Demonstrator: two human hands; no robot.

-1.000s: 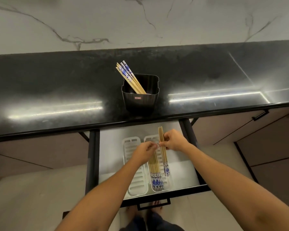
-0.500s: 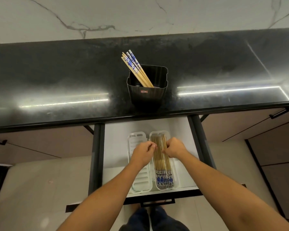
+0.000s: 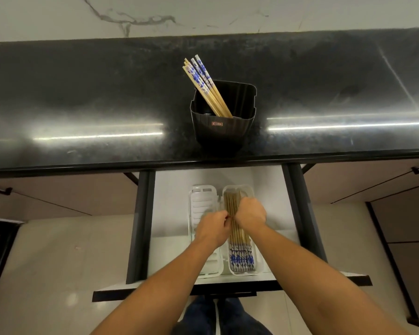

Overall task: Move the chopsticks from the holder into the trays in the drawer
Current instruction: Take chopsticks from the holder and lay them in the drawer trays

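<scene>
Right hand (image 3: 250, 213) sits knuckles-up on the laid chopsticks (image 3: 239, 238) in the right tray (image 3: 242, 272). Its fingers are curled under and out of sight, so whether it grips any or only presses them level cannot be told. Left hand (image 3: 213, 228) is just beside it at the bundle's left edge, fingers likewise curled and hidden, and its hold is equally unclear. That bundle runs front to back along the tray, blue ends toward the person. The left tray (image 3: 198, 201), touching the right one in the drawer (image 3: 169, 204), shows only bare slats where the hand does not cover it. The next move likely turns on the holder (image 3: 223, 131). It stands on the counter (image 3: 94, 93) straight ahead of both hands and above them, close to the front edge. The holder chopsticks (image 3: 205, 81) lean up and to the left, blue ends high. The right hand lies slightly nearer the holder, while the lean favours the left. Either way, a lifted pair would probably need tipping back so its blue end lands nearest the person.
</scene>
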